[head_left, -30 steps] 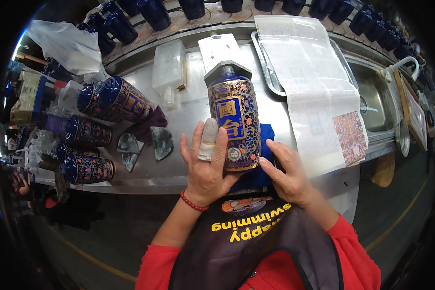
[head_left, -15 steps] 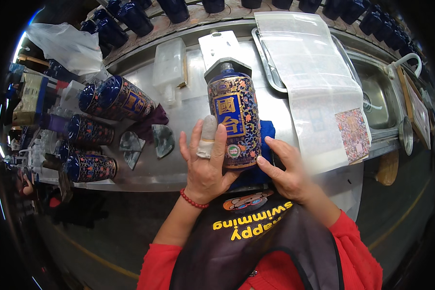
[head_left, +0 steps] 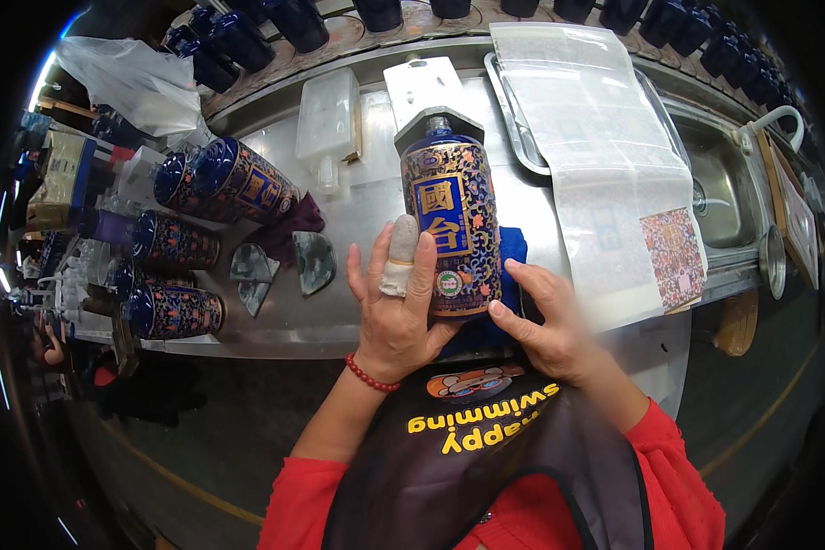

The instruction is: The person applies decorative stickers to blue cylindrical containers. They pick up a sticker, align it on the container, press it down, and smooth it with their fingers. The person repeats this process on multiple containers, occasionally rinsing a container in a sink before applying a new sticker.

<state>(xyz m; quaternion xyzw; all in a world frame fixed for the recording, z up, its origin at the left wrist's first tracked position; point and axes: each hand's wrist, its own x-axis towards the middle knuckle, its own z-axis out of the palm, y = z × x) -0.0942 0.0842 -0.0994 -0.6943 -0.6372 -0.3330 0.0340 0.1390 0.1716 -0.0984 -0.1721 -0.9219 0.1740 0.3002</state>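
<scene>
A dark blue bottle (head_left: 449, 229) with a gold and floral wrap lies tilted, neck away from me, against a grey angular stand (head_left: 414, 134). At its lower left, my left hand (head_left: 396, 312) holds it: the index finger rests along the wrap, the thumb goes round near the base, and the other fingers are stretched apart. One of those fingers wears a whitish finger cot (head_left: 401, 252). My right hand (head_left: 555, 330) grips the lower right edge, thumb tip against the bottle and the other fingers beside it, partly hidden. Under the bottle's right side shows a blue cloth (head_left: 513, 252).
To the left lie several decorated bottles (head_left: 247, 183), a purple cloth (head_left: 298, 218) and dark scraper-like pieces (head_left: 313, 263). A clear plastic box (head_left: 328, 115) stands behind. At right, translucent sheets (head_left: 605, 174) with a floral decal (head_left: 674, 257) cover a metal tray (head_left: 522, 147), near a sink (head_left: 720, 170).
The whole view has shifted slightly. Both hands keep nearly the same places on the bottle, and no object has visibly been moved.
</scene>
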